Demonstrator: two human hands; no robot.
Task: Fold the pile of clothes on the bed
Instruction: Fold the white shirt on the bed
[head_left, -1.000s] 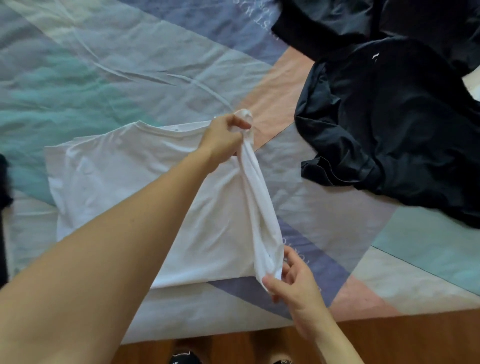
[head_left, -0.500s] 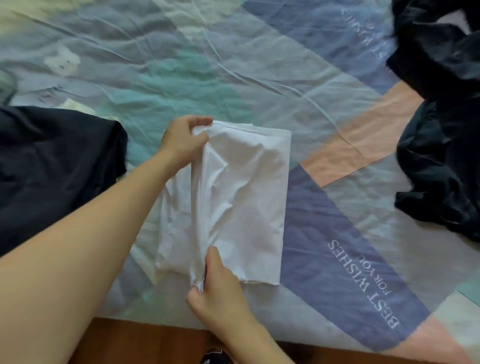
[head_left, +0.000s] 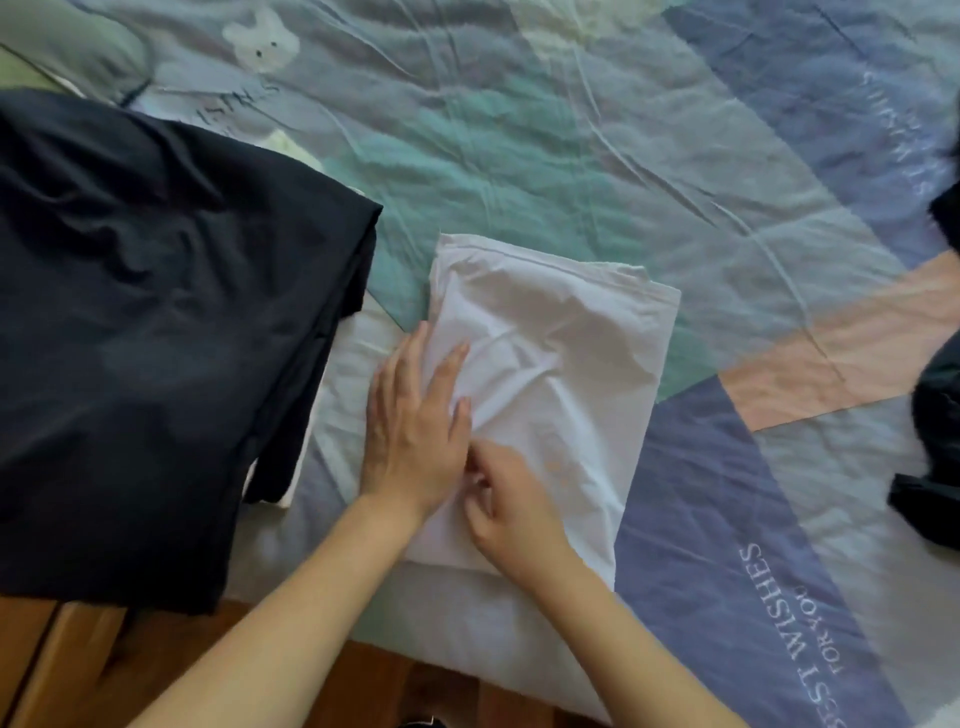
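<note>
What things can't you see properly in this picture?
All in the head view:
- Dark clothes at the right: cut off by the picture's edge, so their kind is unclear.
- Right hand fingers: curled under, so whether they pinch the white shirt is hidden.
- Shirt under the left hand: covered.
- Black garment: runs past the left edge.
- Writing near the rabbit print: too blurred.

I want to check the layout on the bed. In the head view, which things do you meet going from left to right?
Black garment → left hand resting flat on the white cloth → folded white T-shirt → printed "BEST WISHES" lettering on the bedsheet → dark clothes pile at the right edge.
</note>
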